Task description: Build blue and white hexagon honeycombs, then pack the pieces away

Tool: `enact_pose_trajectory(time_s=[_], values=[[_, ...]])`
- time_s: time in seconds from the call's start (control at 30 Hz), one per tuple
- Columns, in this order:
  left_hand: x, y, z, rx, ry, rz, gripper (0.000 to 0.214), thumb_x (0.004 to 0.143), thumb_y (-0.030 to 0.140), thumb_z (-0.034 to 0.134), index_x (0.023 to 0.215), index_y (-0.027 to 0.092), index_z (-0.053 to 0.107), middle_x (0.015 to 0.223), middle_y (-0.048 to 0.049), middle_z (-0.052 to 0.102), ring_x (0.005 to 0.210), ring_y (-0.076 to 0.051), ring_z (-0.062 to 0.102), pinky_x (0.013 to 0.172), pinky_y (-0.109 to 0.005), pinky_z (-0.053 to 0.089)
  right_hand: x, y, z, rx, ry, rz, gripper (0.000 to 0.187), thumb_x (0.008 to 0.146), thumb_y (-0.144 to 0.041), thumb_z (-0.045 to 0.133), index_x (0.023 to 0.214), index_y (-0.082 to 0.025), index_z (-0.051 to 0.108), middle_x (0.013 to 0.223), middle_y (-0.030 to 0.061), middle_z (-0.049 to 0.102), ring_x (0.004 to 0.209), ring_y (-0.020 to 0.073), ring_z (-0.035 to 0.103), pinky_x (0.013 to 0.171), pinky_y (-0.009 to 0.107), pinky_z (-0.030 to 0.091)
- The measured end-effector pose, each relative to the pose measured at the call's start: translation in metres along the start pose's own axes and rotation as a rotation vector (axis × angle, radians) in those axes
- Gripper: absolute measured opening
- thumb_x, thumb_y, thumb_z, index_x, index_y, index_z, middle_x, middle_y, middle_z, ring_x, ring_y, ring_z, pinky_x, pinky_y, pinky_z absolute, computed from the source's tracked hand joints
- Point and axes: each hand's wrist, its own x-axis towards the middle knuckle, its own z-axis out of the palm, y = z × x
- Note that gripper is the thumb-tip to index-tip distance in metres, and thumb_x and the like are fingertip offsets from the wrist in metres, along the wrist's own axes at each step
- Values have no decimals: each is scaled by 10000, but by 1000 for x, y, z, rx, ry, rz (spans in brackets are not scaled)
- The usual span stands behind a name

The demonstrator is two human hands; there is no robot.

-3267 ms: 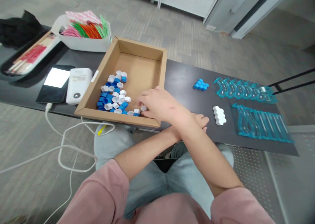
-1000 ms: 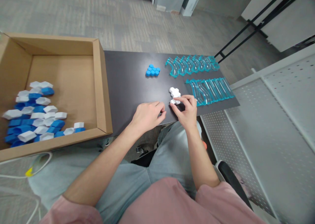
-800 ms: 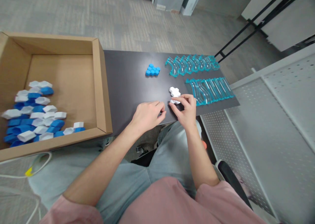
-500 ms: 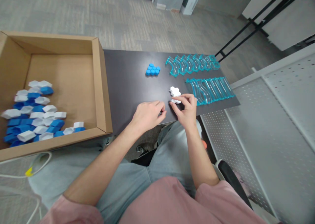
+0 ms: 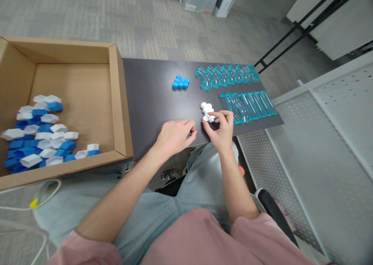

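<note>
My right hand [image 5: 220,126] pinches a white hexagonal block between thumb and fingertips, at the near end of a small group of white hexagonal blocks [image 5: 207,108] on the dark table. The fingers partly hide that block. To the left, my left hand [image 5: 176,135] rests near the table's front edge, its fingers curled in and nothing visible in them. Farther back sits a cluster of blue hexagonal blocks [image 5: 181,82], packed side by side.
On the left stands an open cardboard box [image 5: 120,101] with many white and blue hexagonal blocks [image 5: 43,136] heaped inside. Clear teal-edged curved track pieces [image 5: 229,77] line the back right, and straighter ones [image 5: 250,106] lie nearer. A perforated grey panel [image 5: 323,148] borders the right side.
My right thumb and fingertips have shifted slightly right, and more of the white blocks shows now. The left hand has stayed in place.
</note>
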Motion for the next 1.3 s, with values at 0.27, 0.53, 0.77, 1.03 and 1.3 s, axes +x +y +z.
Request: enact_pose_trajectory(time_s=[0.27,0.53,0.77,1.03,1.3], values=[[1,1,-2,4,-8,2,179,1112,362,607,1081,235,729,1061,-44,806,927,-239,758,746,-354,470,-1,1,-1,-21,0,-14,254,960,-353,815,1196,-279,756,1163,55,550,871,194,584,917,444,627],[0,1,-2,7,-12,-2,190,1114,369,597,1079,235,727,1067,-36,807,928,-236,758,738,-353,471,-2,5,2,-73,42,-6,459,910,-399,857,1314,-263,688,1259,96,532,1199,302,617,1041,543,606],[0,1,-3,13,-15,-4,203,1112,372,587,1092,232,733,1066,-43,805,919,-231,754,756,-343,493,-1,4,2,-50,16,6,459,920,-389,845,1321,-260,663,1280,100,528,1183,289,634,1029,532,621],[1,3,-5,-5,-34,-18,192,1105,362,594,1092,238,741,1069,-53,802,927,-234,754,777,-339,512,-1,2,1,-59,11,30,464,923,-407,843,1323,-265,656,1286,104,550,1158,288,645,1003,537,626],[0,1,-3,-6,-14,-2,176,1107,356,601,1093,241,733,1060,-49,796,952,-239,759,776,-337,507,-2,4,0,-48,8,2,459,906,-392,862,1312,-257,693,1256,94,537,1138,279,632,1002,517,619]])
